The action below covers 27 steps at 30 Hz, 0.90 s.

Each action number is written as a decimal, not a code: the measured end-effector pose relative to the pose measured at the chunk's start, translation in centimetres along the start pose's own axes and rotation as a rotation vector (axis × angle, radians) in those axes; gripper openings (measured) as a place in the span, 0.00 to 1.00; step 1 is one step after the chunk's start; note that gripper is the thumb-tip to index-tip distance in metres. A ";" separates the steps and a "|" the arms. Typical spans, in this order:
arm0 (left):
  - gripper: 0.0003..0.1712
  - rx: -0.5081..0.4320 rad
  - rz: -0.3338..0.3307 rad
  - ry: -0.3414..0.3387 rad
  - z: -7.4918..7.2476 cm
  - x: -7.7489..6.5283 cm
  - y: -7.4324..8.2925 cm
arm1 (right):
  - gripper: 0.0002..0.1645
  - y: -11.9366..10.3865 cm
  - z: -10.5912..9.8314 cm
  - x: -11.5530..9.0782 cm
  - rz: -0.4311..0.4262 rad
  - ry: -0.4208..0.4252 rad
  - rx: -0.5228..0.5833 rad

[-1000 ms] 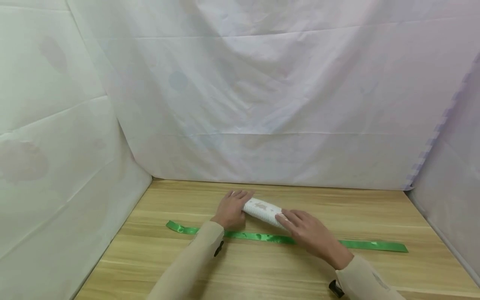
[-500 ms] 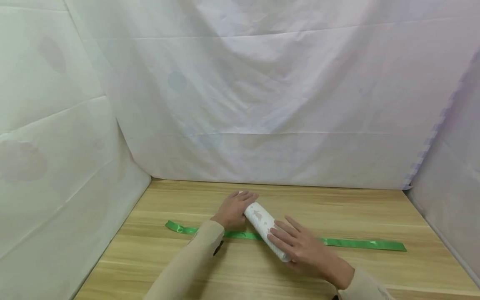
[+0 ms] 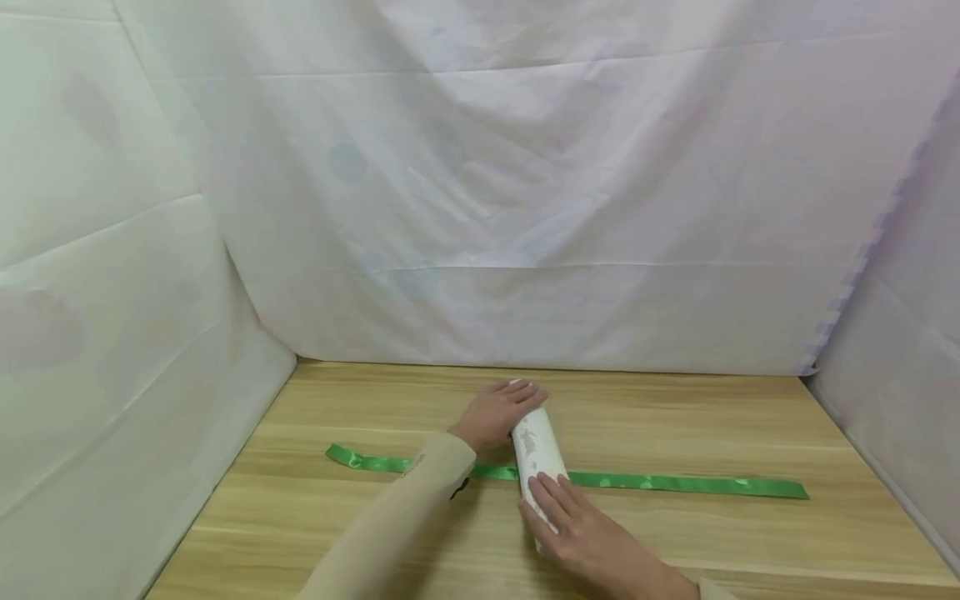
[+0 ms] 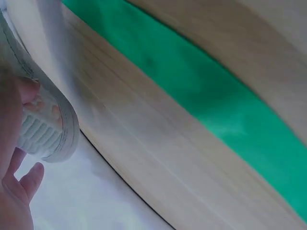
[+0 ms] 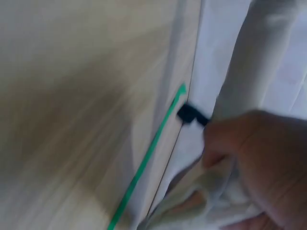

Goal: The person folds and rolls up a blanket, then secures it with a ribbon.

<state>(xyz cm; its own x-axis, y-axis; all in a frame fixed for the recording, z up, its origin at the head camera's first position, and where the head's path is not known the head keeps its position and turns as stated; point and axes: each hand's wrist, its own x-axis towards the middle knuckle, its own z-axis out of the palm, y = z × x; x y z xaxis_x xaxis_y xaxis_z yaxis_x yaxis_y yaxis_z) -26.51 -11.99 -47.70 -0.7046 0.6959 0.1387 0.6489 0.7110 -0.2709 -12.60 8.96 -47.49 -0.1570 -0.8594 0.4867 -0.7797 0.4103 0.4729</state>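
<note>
Hold the rolled white cloth (image 3: 542,446) evenly and not too tight, crosswise over the green ribbon (image 3: 697,486) on the counter (image 3: 255,517), gripping its far end with fingers of left hand (image 3: 495,417), near end with right hand (image 3: 583,532).

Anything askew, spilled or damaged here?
Only minor: in the head view, the green ribbon bends slightly near its left end, off its otherwise nearly straight line. No spill or damage visible, though the hands partly cover the white roll.
</note>
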 end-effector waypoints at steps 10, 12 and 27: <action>0.41 0.174 0.090 -0.055 0.1 2.2 1.8 | 0.38 -1.6 0.7 -0.6 0.052 -0.056 -0.052; 0.44 0.189 0.101 -0.065 0.4 2.4 2.1 | 0.42 -1.8 1.2 -0.9 0.049 -0.059 -0.068; 0.45 0.258 0.090 -0.123 1.0 2.1 3.6 | 0.34 -2.8 2.7 -2.5 0.053 -0.154 0.069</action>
<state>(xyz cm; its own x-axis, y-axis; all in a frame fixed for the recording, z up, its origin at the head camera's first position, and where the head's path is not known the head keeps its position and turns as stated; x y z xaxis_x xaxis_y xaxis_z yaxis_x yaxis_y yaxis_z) -25.92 -8.04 -49.29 -0.6872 0.7264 -0.0094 0.6271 0.5866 -0.5125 -11.70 9.17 -52.00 -0.2857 -0.8758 0.3890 -0.8068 0.4389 0.3956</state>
